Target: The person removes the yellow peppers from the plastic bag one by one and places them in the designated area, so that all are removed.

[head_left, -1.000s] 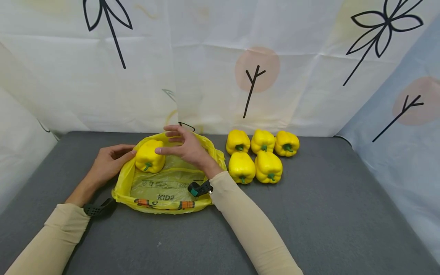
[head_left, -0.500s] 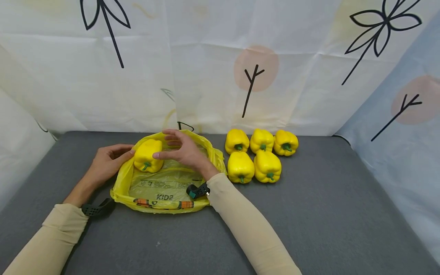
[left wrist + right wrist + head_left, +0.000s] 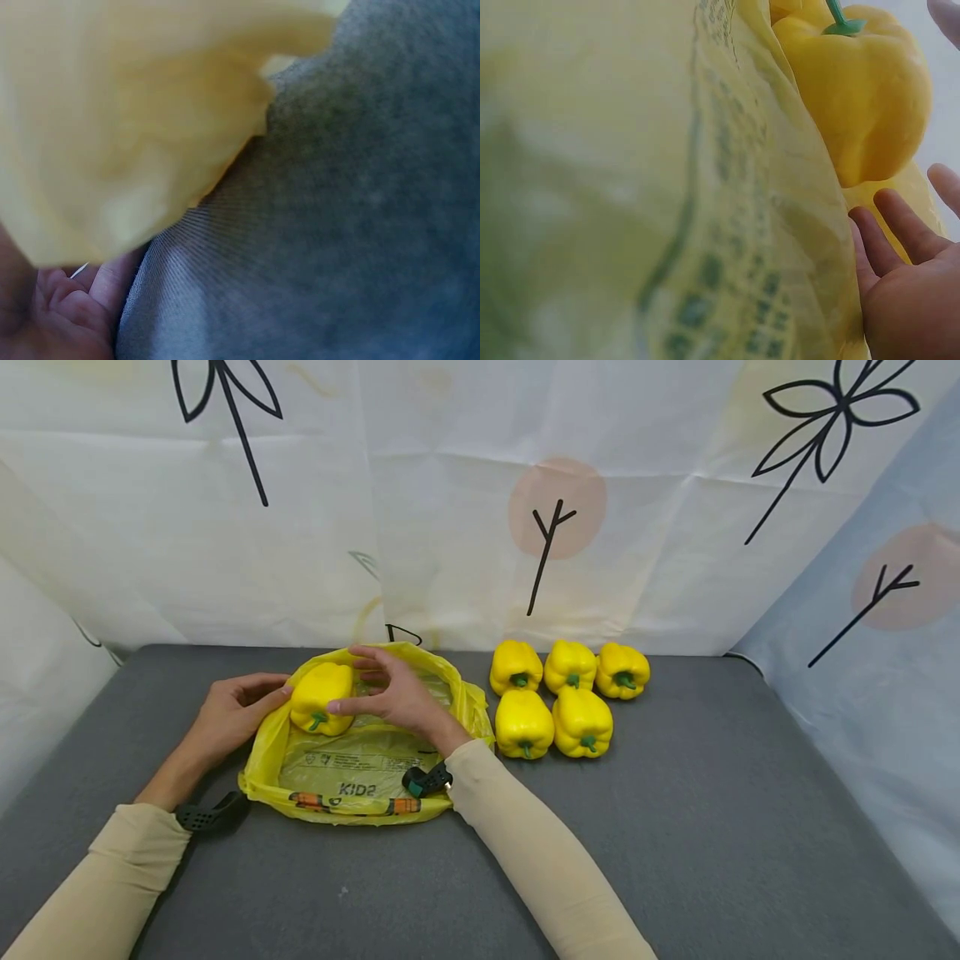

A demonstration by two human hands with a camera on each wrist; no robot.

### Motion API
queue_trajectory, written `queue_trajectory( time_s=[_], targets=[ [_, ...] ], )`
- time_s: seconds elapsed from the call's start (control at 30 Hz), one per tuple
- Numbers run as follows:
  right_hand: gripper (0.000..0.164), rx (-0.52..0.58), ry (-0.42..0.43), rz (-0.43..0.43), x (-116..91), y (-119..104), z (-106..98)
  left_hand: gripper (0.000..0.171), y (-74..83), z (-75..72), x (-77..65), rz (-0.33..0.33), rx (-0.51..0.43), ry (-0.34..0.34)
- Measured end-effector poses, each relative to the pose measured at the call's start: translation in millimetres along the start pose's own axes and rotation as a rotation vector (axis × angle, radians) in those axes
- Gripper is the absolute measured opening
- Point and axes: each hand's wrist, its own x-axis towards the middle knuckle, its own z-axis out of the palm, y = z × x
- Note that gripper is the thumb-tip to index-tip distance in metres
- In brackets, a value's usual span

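A yellow plastic bag (image 3: 345,768) with its mouth spread wide lies at the left of the table in the head view. Inside its left side sits a yellow bell pepper (image 3: 313,693), green stem facing front. My left hand (image 3: 228,714) pinches the bag's left rim between thumb and fingers; in the left wrist view the bag (image 3: 112,150) hides most of that hand (image 3: 75,319). Over the bag's opening, my right hand (image 3: 405,697) has fingers extended and spread, its thumb overlapping the pepper. The right wrist view shows a gap between the fingers and the pepper (image 3: 862,97).
Several more yellow bell peppers (image 3: 525,722) stand in two rows just right of the bag. A grey table (image 3: 675,827) lies under everything. Behind it hangs a white printed cloth (image 3: 450,527), with another bluish cloth (image 3: 900,693) along the right side.
My right hand has moved slightly left and down, closer to the pepper in the bag. The left hand keeps its hold on the rim. The head view has shifted a little.
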Motion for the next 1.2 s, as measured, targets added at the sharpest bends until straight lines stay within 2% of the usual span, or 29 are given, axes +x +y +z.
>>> queue_trajectory(
  time_s=[0.33,0.7,1.2],
  targets=[
    [0.087,-0.065,-0.035,-0.025,1.3,2.3,2.8,0.046,-3.7,-0.5,2.4,0.001,0.002,-0.001],
    [0.093,-0.149,-0.106,0.007,1.0,1.2,5.1,0.047,-1.4,-0.6,2.5,0.005,-0.015,-0.004],
    [0.092,-0.184,-0.065,0.029,0.0,0.7,14.8,0.046,-3.1,-0.9,3.2,-0.005,-0.008,-0.005]
  ],
)
